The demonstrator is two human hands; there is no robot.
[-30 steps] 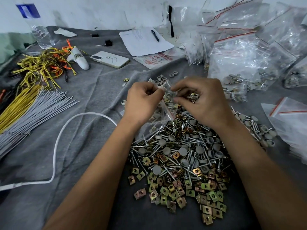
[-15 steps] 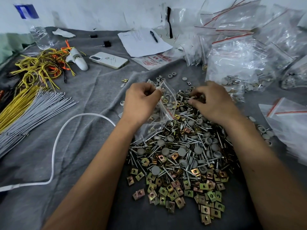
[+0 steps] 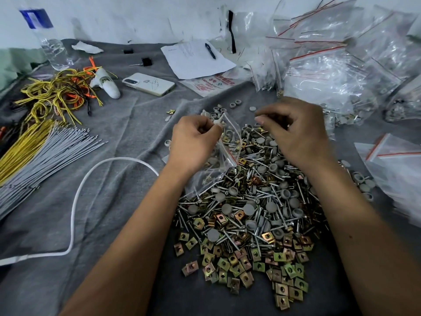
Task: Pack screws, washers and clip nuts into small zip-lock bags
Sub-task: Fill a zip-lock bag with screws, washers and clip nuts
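Filling goes best with the bag mouth held wide while parts drop straight in: the left hand (image 3: 193,142) pinches the rim of a small zip-lock bag (image 3: 224,153) above the hardware pile (image 3: 246,213); the right hand (image 3: 296,131), fingers curled, hovers just beside, its contents hidden.

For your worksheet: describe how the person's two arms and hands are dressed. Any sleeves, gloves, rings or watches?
Both forearms are bare up to the frame's bottom edge, with no sleeves showing. The left hand and right hand wear no gloves, and no rings, watch or wristband are visible.
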